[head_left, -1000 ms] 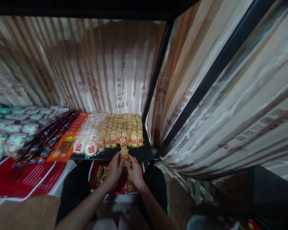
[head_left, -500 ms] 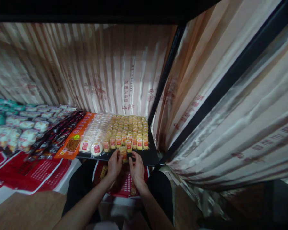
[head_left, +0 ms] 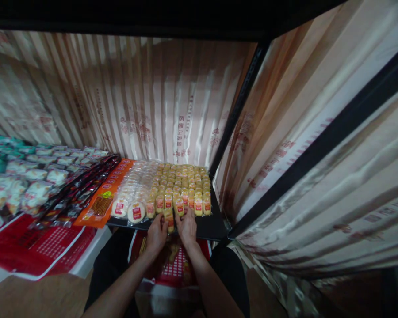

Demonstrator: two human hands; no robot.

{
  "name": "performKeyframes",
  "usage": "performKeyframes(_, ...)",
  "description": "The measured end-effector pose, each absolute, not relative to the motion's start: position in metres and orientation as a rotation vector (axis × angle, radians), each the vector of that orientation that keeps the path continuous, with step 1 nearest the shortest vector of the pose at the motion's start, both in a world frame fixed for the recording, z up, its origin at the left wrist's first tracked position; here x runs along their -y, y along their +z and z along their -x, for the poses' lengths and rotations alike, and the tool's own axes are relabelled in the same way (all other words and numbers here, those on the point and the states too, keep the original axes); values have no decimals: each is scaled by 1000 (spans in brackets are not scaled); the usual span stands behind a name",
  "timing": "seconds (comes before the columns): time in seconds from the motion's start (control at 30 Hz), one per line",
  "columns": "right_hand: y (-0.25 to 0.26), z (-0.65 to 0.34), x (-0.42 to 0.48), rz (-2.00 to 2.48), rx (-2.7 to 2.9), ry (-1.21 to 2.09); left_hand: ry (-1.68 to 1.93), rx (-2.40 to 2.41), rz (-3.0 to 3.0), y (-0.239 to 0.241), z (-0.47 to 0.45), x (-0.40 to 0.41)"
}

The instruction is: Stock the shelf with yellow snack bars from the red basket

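Small yellow wrapped snacks (head_left: 185, 181), with red and white labels, stand in tight rows on a black shelf (head_left: 204, 227). My left hand (head_left: 157, 232) is closed on one wrapped snack (head_left: 168, 219), held upright at the shelf's front edge. Just right of it, my right hand (head_left: 187, 227) has thumb and fingers closed around the lower part of another wrapped snack (head_left: 179, 206), which stands in front of the rows. Under my hands, a red bag (head_left: 175, 265) with white print sits between my knees, with some wrapped pieces on or in it.
Left of the yellow rows lie round white wrapped crackers (head_left: 136, 212), an orange snack bag (head_left: 101, 205), dark packets (head_left: 76, 194) and white packets (head_left: 36, 194). More red bags (head_left: 36, 243) hang at the left. A black post (head_left: 239, 106) and pale curtains (head_left: 152, 88) enclose the shelf.
My right hand has moved up to the snack in front of the rows and closed on it. My left hand still holds its snack. The view has shifted slightly.
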State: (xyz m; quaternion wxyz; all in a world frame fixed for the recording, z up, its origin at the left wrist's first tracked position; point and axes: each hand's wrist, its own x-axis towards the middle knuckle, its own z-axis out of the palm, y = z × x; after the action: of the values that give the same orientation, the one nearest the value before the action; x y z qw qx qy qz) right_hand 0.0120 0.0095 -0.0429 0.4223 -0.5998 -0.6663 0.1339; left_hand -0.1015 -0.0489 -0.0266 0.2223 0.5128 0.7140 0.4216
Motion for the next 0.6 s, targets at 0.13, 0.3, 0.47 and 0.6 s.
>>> performKeyframes(0.13, -45, -5, -15, 1461, 1629, 384, 1171, -1940, -1410, -27, 103, 48)
performKeyframes(0.3, -48, -4, -19, 1482, 1656, 368, 1201, -1920, -1383, -23, 102, 49)
performKeyframes(0.47, -50, -6, -13, 1398, 1596, 481, 1172, -1970, -1390, -19, 101, 50)
performKeyframes(0.6, -48, -9, -6, 1335, 1537, 528, 1178, -1981, -1387, -17, 99, 51)
